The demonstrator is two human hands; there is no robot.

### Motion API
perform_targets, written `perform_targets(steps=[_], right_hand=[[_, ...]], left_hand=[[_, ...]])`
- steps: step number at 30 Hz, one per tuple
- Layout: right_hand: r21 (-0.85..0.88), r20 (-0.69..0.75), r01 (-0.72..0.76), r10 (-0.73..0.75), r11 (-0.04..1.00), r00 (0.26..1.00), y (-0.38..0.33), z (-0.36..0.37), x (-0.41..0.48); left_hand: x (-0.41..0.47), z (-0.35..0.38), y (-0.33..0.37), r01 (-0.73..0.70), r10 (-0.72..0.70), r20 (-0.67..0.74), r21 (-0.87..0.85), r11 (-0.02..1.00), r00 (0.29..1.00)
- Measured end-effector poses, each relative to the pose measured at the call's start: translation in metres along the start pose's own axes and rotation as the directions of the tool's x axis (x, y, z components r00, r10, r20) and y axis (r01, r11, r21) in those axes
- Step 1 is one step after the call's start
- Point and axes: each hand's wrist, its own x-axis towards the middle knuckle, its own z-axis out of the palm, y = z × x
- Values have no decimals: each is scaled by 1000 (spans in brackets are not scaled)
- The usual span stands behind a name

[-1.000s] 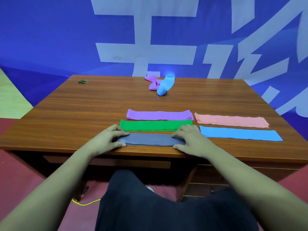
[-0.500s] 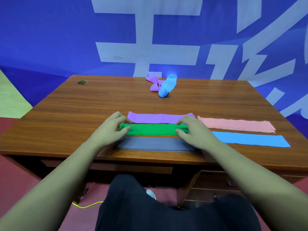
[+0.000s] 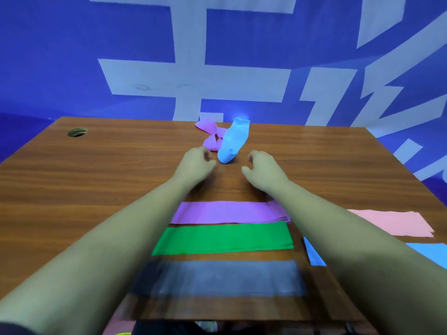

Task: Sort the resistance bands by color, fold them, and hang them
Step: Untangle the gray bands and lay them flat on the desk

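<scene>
Nearest the table's front edge lies a grey band (image 3: 222,278), flat and folded into a neat strip, though blurred here. Just beyond it are a green band (image 3: 222,239) and then a flat purple band (image 3: 227,212), each pressed into the same long rectangle, one parallel row after another with bare wood between them. To the right, partly hidden by the right forearm, a flat light-blue band (image 3: 433,255) and a pink band (image 3: 391,223) lie in their own rows. So five colours look sorted and folded; nothing is hung, and no hook or rail is in view. Farther out, both arms stretch over the wooden table (image 3: 96,177). The left hand (image 3: 196,164) and right hand (image 3: 262,169) hover with fingers loosely curled, thumbs apart, gripping nothing. Between and just beyond them sit the last loose pieces: a crumpled light-blue band (image 3: 232,143), puffed up and leaning over a twisted purple band (image 3: 209,134) near the far edge. These two likely need flattening, folding and matching to their rows before hanging can begin.
</scene>
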Motion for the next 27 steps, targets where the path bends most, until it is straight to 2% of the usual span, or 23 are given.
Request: perform_targets(steps=[2,5,7,11,14,17,19,23,27], right_hand=[[101,-22,-23,26,995,999,1,9,22],[355,-22,-55,68,933,997,1,20,46],[391,-3,-26,30,920,1000,3,30,56],[465,-47,-12,39,885,998,7,46,64],[551,-121,31,43,834,992,2,34,61],[623,-199,110,21,775,980,-13,-2,53],[632,-256,162,6,758,967,-25,-32,45],[628,-316,222,-16,746,948,-49,-85,21],[697,-347,293,-50,655,936,-71,-126,-13]], left_hand=[[22,13,1,1,0,21,-48,999,1000],[46,30,-5,-53,60,123,-62,997,991],[55,38,-9,-112,114,134,-19,994,984],[58,43,-14,-132,133,5,-64,989,991],[50,30,-8,-160,154,-46,-240,957,987],[39,-1,9,-202,179,-92,-426,882,979],[31,-26,27,-250,210,-136,-493,833,968],[8,-72,67,-314,218,-234,-554,771,947],[-16,-107,97,-361,230,-290,-574,735,929]])
